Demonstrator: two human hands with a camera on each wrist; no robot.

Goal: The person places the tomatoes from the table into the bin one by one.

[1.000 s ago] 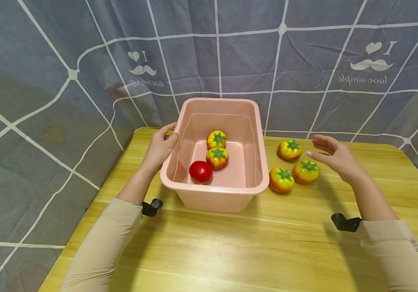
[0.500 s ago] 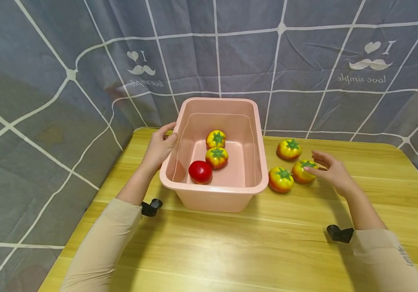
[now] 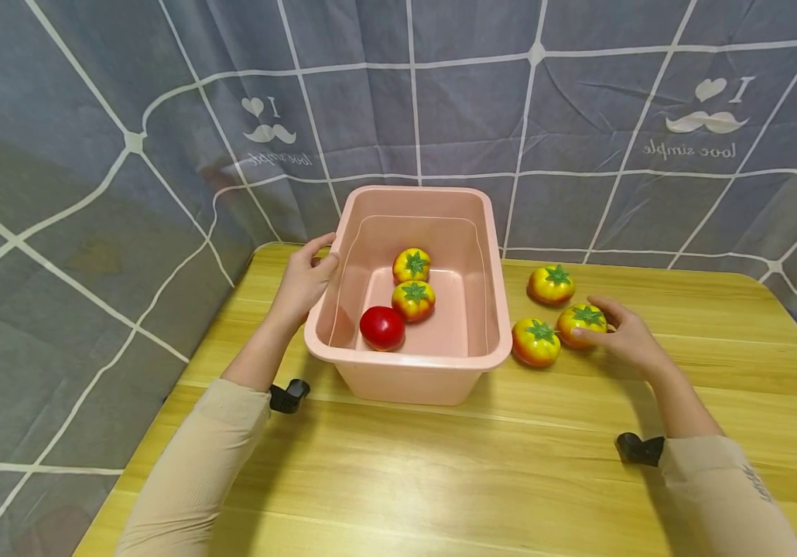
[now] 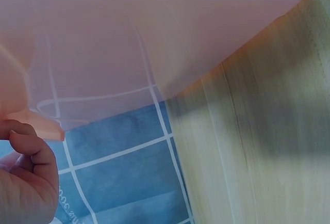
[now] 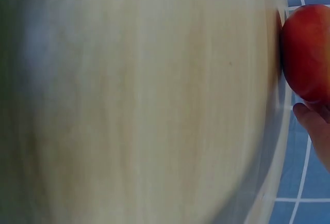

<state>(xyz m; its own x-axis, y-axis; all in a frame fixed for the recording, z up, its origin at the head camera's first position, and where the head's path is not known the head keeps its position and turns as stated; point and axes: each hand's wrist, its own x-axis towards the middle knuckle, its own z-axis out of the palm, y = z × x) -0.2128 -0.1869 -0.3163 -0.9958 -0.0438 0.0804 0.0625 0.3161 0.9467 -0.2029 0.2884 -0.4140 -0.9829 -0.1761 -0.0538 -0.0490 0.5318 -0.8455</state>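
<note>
My left hand (image 3: 304, 285) (image 4: 30, 177) grips the left rim of a pink bin (image 3: 405, 362) (image 4: 103, 43), thumb and fingers pinching its edge. Inside the bin lie two yellow-red tomatoes with green leaf tops (image 3: 412, 265) (image 3: 414, 301) and a smooth red one (image 3: 382, 329). Right of the bin, my right hand (image 3: 631, 339) has its thumb and fingers around a yellow-red tomato (image 3: 582, 316) that rests on the table. In the right wrist view, the thumb (image 5: 315, 131) is beside a red-orange tomato surface (image 5: 309, 53); its far fingers are hidden.
Two more yellow-red tomatoes (image 3: 536, 343) (image 3: 552, 285) rest on the wooden table (image 3: 440, 480), between the bin and my right hand. A grey curtain with white lines (image 3: 468, 116) hangs behind the table and along its left side.
My right hand has moved down and left onto the rightmost tomato, and its thumb and fingers have closed around it. My left hand and the bin have stayed in place.
</note>
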